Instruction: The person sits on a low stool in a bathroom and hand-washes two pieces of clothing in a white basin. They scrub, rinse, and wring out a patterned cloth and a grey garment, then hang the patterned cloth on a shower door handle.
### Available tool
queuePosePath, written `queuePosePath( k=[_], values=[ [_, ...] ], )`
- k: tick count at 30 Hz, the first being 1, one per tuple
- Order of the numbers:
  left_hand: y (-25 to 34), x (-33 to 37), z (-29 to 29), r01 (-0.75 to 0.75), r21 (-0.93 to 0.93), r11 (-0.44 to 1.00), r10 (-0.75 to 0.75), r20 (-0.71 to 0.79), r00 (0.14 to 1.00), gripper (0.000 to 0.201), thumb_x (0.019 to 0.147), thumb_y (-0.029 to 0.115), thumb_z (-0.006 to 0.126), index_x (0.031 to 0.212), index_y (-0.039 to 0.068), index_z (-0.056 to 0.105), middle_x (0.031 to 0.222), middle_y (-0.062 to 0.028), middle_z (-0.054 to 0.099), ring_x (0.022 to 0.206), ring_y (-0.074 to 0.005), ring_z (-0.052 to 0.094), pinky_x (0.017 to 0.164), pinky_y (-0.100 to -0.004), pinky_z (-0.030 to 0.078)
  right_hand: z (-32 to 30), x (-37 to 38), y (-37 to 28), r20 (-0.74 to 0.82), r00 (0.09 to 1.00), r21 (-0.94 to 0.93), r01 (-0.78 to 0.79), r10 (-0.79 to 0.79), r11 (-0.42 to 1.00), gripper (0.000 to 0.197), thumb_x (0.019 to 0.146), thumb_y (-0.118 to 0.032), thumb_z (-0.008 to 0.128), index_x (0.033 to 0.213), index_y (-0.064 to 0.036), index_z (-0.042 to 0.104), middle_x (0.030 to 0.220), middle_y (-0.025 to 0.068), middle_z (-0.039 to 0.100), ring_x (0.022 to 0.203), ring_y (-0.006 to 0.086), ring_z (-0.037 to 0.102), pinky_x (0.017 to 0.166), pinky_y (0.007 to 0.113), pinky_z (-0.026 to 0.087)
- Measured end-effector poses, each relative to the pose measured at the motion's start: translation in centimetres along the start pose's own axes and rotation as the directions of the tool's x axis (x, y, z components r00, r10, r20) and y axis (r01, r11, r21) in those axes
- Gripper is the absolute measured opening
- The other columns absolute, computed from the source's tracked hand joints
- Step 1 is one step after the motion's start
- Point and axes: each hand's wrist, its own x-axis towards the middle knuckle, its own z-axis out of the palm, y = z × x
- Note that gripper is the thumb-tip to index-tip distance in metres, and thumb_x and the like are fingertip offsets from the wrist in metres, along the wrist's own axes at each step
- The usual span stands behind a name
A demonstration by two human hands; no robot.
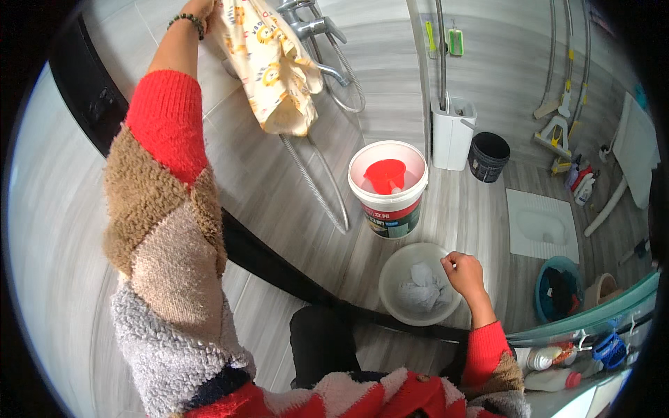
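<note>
My left hand [200, 10] is raised at the top edge, partly cut off by the frame, with a beaded bracelet on the wrist. From it hangs a pale yellow cloth garment [268, 66] with a cartoon print, in front of the chrome shower tap [306, 26]. Lower right, my right hand [467, 274] is closed at the right rim of a round pale plastic basin [391, 268]; its fingers appear to pinch that rim. A wet-looking grey cloth [422, 287] lies bunched inside the basin on the floor.
Behind the basin stands a white bucket [388, 202] with a red dipper [385, 176] inside. A shower hose [313, 177] loops down beside it. A dark sill [279, 279] crosses the floor. Farther right are a black bin [489, 157], a squat toilet [542, 224] and a teal basin [540, 289].
</note>
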Motion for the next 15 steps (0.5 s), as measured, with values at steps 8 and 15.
queuePosePath(
  k=[8, 15],
  values=[
    [-3.2, -11.5, 3.9, -0.261, 0.582, 0.77, 0.57, -0.443, 0.692, 0.052, 0.083, 0.034, 0.054, 0.124, 0.002, 0.048, 0.105, -0.0139, 0.06, 0.092, -0.0213, 0.059, 0.084, -0.0316, 0.046, -0.7, -1.0, 0.9, 0.05, 0.998, -0.134, -0.034, 0.041, 0.99, 0.023, 0.082, -0.027, 0.06, 0.075, -0.0057, 0.066, 0.074, 0.0168, 0.064, 0.074, 0.0359, 0.061, 0.065, 0.046, 0.048],
    [-16.3, -35.7, 17.5, -0.522, -0.106, 0.847, 0.528, 0.047, 0.848, 0.03, 0.08, 0.019, 0.062, 0.105, 0.003, 0.061, 0.095, -0.0122, 0.062, 0.088, -0.0188, 0.059, 0.076, -0.0327, 0.048, 0.3, -0.7, 4.9, 0.241, 0.948, -0.376, -0.108, 0.21, 0.92, 0.032, 0.085, -0.037, 0.057, 0.085, -0.0078, 0.068, 0.089, 0.0153, 0.066, 0.086, 0.0336, 0.062, 0.072, 0.044, 0.049]
  ],
)
